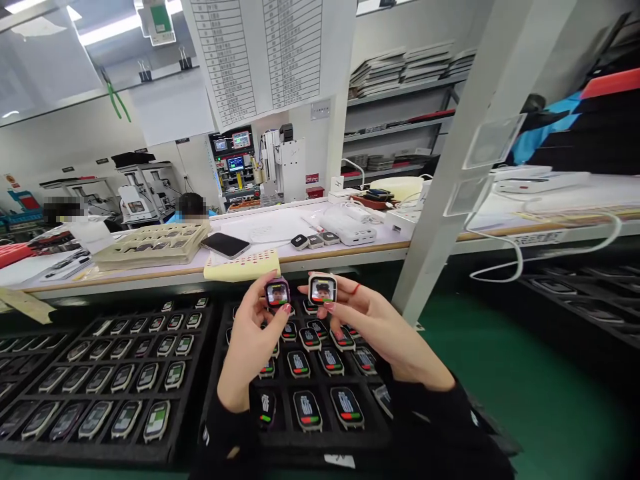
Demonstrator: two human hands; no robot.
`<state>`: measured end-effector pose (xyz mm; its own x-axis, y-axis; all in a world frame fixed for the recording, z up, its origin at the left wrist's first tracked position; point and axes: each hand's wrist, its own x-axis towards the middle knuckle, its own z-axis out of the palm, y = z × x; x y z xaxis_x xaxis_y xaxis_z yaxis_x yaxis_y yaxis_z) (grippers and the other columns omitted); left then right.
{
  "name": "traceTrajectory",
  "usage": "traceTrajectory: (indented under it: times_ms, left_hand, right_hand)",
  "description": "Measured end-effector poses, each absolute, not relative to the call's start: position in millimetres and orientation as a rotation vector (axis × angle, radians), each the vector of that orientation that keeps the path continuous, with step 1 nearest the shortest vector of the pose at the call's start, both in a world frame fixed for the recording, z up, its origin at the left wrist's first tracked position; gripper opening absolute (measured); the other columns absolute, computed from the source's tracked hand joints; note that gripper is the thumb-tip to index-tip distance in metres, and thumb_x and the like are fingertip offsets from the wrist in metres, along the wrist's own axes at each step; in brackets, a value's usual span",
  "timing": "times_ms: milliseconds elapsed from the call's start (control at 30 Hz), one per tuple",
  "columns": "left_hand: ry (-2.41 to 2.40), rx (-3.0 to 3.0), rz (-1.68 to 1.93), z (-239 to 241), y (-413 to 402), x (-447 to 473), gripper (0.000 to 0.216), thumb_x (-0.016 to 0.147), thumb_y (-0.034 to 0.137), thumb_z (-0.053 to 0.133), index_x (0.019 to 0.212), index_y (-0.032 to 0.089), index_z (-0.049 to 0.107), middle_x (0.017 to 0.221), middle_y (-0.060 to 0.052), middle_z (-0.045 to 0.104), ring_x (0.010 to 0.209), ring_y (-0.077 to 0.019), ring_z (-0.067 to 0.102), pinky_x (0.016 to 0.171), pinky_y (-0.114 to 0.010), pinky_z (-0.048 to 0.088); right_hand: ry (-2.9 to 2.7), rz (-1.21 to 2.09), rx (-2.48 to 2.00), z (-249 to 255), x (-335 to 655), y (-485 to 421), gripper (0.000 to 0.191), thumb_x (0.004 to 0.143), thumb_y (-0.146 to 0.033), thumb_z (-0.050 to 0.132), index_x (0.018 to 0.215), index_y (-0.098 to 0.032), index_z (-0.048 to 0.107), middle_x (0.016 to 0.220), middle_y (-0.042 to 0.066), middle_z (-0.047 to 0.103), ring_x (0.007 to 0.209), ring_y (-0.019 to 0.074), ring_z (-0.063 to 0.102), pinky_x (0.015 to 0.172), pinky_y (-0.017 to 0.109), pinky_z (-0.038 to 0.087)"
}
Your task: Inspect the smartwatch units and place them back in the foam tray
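Note:
My left hand (249, 343) pinches a small smartwatch with a purple case (277, 293) by its edges, and its screen is lit. My right hand (367, 331) holds a second smartwatch with a pale pink case (323, 289) between fingers and thumb, its screen also lit. The two watches are close together but apart. Below my hands lies a black tray (320, 443) holding several rows of watches with lit screens. Another black tray (85, 451) with similar watches sits to its left.
Behind the trays runs a white workbench (300, 230) with a black smartphone (225, 245), a yellow sheet (243, 265), a beige tray (153, 245) and white power banks (347, 227). A white pillar (440, 200) stands to the right. A person (190, 207) sits beyond, near test machines (235, 167).

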<state>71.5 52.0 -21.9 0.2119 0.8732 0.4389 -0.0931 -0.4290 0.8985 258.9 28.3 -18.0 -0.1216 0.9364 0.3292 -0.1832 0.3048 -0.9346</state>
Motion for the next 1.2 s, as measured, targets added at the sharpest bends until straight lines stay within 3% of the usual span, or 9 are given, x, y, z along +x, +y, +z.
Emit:
traceTrajectory:
  times_ms: [200, 367, 567, 800, 1000, 1200]
  left_hand:
    - [0.752, 1.604, 1.350, -21.3, 49.2, 71.7, 0.049, 0.083, 0.027, 0.067, 0.129, 0.026, 0.051, 0.124, -0.006, 0.059, 0.111, -0.0189, 0.057, 0.087, -0.026, 0.052]
    - [0.778, 1.582, 1.397, -21.2, 50.1, 72.9, 0.043, 0.082, 0.028, 0.067, 0.123, 0.025, 0.056, 0.123, -0.006, 0.061, 0.110, -0.0194, 0.058, 0.087, -0.027, 0.052]
    - [0.744, 1.618, 1.355, -21.4, 49.2, 72.8, 0.045, 0.082, 0.030, 0.068, 0.125, 0.026, 0.055, 0.122, -0.006, 0.061, 0.107, -0.0198, 0.059, 0.087, -0.028, 0.052]
    - [0.788, 1.615, 1.333, -20.1, 47.5, 73.2, 0.031, 0.091, 0.040, 0.053, 0.119, 0.026, 0.060, 0.111, -0.005, 0.063, 0.082, -0.0138, 0.060, 0.076, -0.026, 0.054]
    - [0.700, 1.654, 1.276, -22.6, 49.0, 71.8, 0.042, 0.086, 0.028, 0.064, 0.126, 0.028, 0.053, 0.121, -0.005, 0.060, 0.108, -0.0196, 0.057, 0.088, -0.027, 0.051]
    - [0.695, 1.655, 1.251, -21.4, 46.9, 71.8, 0.040, 0.087, 0.027, 0.062, 0.125, 0.027, 0.053, 0.121, -0.006, 0.059, 0.112, -0.0206, 0.055, 0.091, -0.028, 0.049]
  right_hand:
    - [-1.267, 1.161, -0.786, -20.0, 258.3, 31.1, 0.046, 0.085, -0.045, 0.067, 0.119, -0.016, 0.061, 0.114, 0.016, 0.065, 0.067, 0.0149, 0.056, 0.042, 0.021, 0.045]
    - [-1.339, 1.158, -0.767, -20.5, 258.7, 30.7, 0.053, 0.078, -0.034, 0.075, 0.125, -0.017, 0.056, 0.119, 0.016, 0.062, 0.074, 0.0173, 0.058, 0.043, 0.021, 0.048]
    - [-1.350, 1.167, -0.786, -16.7, 257.5, 27.6, 0.051, 0.081, -0.035, 0.071, 0.126, -0.017, 0.056, 0.117, 0.015, 0.062, 0.073, 0.0170, 0.058, 0.045, 0.023, 0.049]
    - [-1.316, 1.195, -0.768, -18.2, 258.2, 28.6, 0.049, 0.083, -0.037, 0.070, 0.128, -0.019, 0.058, 0.116, 0.013, 0.063, 0.071, 0.0162, 0.058, 0.044, 0.022, 0.047]
    - [-1.325, 1.193, -0.768, -17.2, 259.3, 27.0, 0.045, 0.085, -0.035, 0.069, 0.126, -0.018, 0.059, 0.116, 0.013, 0.063, 0.068, 0.0146, 0.057, 0.045, 0.022, 0.047]
    - [-1.334, 1.162, -0.812, -15.2, 259.1, 27.1, 0.045, 0.086, -0.042, 0.067, 0.123, -0.018, 0.061, 0.108, 0.011, 0.065, 0.064, 0.0131, 0.056, 0.044, 0.021, 0.046]
